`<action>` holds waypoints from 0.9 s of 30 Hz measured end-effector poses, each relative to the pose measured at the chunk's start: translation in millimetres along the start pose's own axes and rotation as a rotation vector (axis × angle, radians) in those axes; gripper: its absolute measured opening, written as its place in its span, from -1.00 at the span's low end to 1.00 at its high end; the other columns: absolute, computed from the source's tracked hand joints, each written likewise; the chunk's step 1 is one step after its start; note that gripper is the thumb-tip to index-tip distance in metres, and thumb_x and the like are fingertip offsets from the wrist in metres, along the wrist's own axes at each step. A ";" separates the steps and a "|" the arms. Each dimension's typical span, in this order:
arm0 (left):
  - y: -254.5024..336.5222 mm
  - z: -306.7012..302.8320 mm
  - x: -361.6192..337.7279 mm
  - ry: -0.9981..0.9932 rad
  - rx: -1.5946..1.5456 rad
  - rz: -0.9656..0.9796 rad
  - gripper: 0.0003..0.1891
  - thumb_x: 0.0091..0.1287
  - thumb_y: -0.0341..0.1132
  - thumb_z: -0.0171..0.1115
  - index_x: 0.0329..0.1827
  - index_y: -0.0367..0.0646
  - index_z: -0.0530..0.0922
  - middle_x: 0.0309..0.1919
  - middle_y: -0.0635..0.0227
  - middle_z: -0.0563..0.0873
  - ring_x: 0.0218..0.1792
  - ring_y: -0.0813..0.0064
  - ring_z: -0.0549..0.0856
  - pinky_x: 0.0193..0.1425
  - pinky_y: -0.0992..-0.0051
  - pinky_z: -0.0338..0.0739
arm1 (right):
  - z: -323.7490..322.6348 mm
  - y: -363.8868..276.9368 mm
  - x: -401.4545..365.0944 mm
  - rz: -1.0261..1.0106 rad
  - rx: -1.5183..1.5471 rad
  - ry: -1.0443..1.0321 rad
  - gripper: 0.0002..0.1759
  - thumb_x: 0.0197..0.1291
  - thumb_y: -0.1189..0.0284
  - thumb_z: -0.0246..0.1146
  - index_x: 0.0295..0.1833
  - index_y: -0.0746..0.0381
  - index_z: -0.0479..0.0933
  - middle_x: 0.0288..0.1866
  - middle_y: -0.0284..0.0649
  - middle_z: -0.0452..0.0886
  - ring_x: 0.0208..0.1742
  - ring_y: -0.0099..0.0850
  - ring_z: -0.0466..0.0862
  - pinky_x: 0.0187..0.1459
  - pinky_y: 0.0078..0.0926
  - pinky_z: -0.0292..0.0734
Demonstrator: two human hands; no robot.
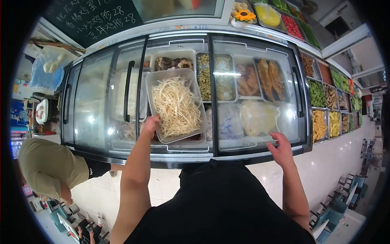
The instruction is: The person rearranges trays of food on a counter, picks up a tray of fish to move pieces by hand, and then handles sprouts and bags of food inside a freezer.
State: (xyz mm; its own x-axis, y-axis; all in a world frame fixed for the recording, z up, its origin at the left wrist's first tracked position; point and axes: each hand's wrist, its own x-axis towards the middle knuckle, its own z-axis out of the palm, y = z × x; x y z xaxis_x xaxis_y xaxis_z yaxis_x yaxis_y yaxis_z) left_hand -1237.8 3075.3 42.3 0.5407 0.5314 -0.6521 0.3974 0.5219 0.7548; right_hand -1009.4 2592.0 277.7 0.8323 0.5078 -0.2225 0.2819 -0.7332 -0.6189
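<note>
A clear plastic tub [198, 134] full of bean sprouts [176, 106] sits tilted in the uncovered middle section of a glass-topped display fridge [183, 155]. At the tub's left edge is my left hand [151, 125], its fingers closed on the rim and partly hidden. My right hand [281, 149] is over the front right of the fridge with fingers apart, holding nothing. Near its fingertips, under the glass, lies a bag of pale food [258, 118]. Behind the tub is a tray of dark mushroom-like pieces [174, 63].
Sliding glass panels with black handles [129, 91] cover both sides. Under the right panel are a green chopped food [203, 77] and brown fried pieces [270, 79]. Trays of vegetables [317, 93] stand at the right. A person in a khaki shirt [57, 166] is at the left.
</note>
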 end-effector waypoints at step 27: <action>-60.7 158.3 -8.2 -0.212 1.055 0.117 -0.51 0.28 0.12 0.11 -0.21 -0.18 0.69 -0.18 0.02 0.73 -0.09 0.01 0.70 0.09 0.14 0.53 | 25.7 36.0 -16.9 0.123 -0.038 -0.183 -0.58 0.13 0.39 0.36 0.11 0.27 0.53 0.01 -0.09 0.60 -0.10 -0.22 0.65 -0.07 -0.31 0.57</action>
State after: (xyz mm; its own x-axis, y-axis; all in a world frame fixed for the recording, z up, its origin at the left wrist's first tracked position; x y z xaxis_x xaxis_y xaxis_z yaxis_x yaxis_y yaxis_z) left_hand -1149.0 2933.7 13.0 0.6936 0.3618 -0.6229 0.7180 -0.4161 0.5579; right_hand -1025.6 2568.6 239.9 0.7618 0.4843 -0.4302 0.2040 -0.8097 -0.5503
